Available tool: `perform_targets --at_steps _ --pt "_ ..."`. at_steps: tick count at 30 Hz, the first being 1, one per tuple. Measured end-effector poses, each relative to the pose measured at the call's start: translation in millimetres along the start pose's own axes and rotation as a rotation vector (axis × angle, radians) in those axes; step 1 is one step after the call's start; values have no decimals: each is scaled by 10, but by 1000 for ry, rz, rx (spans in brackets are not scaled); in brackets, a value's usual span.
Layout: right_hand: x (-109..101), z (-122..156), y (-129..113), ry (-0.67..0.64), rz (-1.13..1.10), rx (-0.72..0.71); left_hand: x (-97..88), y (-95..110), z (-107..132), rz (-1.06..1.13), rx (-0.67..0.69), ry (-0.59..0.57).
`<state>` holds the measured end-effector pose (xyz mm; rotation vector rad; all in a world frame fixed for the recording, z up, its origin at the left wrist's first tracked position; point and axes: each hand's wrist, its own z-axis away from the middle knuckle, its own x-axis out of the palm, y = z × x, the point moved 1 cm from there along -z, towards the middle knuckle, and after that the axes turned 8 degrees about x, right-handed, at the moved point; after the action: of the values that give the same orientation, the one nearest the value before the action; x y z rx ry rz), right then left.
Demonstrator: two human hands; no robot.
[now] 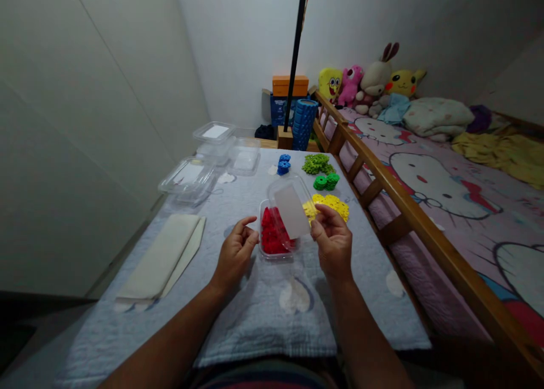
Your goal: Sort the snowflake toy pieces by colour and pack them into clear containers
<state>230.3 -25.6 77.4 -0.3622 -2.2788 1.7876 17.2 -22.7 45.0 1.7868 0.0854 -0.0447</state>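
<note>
A clear plastic container (276, 257) holding red plastic pieces (272, 239) sits on the table in front of me. My right hand (335, 239) pinches the edge of a clear lid (293, 208) between thumb and fingers. The lid is tilted above the container and partly covers the view of its right side; a pale rectangle shows on it. My left hand (238, 247) is at the container's left wall, thumb and index finger apart; whether it touches the wall I cannot tell. Yellow pieces (338, 206) lie behind my right hand, partly hidden.
Blue pieces (284, 165), light green pieces (317, 163) and darker green pieces (326, 182) lie farther back. Clear containers (187, 179) stand at the back left. A folded cream cloth (161, 259) lies left. A wooden bed rail (382, 202) borders the table's right; a black pole (294, 60) rises behind.
</note>
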Motion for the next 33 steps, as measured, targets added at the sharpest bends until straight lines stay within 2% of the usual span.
perform_targets --at_steps 3,5,8,13,18,23,25,27,30,33 --pt "-27 17 -128 129 154 -182 -7 -42 11 -5 9 -17" --pt "8 47 -160 145 322 -313 -11 -53 16 -13 9 -34" --pt "136 109 -100 34 588 -428 -16 -44 16 -30 11 -56" --pt "374 240 69 -152 882 -507 -18 -11 6 -82 62 -48" --pt "513 341 86 -254 957 -515 -6 -7 8 -161 110 -44" --pt "510 378 53 -397 785 -534 -2 -8 22 -191 112 -39" --pt "429 333 41 -343 692 -534 0 -6 30 -210 113 -36" --pt "307 239 46 -191 631 -499 4 -4 39 -233 120 -29" --pt "118 57 118 17 618 -361 22 -8 56 -279 139 -27" --pt "11 -70 242 36 621 -180 51 -20 69 -312 150 -46"
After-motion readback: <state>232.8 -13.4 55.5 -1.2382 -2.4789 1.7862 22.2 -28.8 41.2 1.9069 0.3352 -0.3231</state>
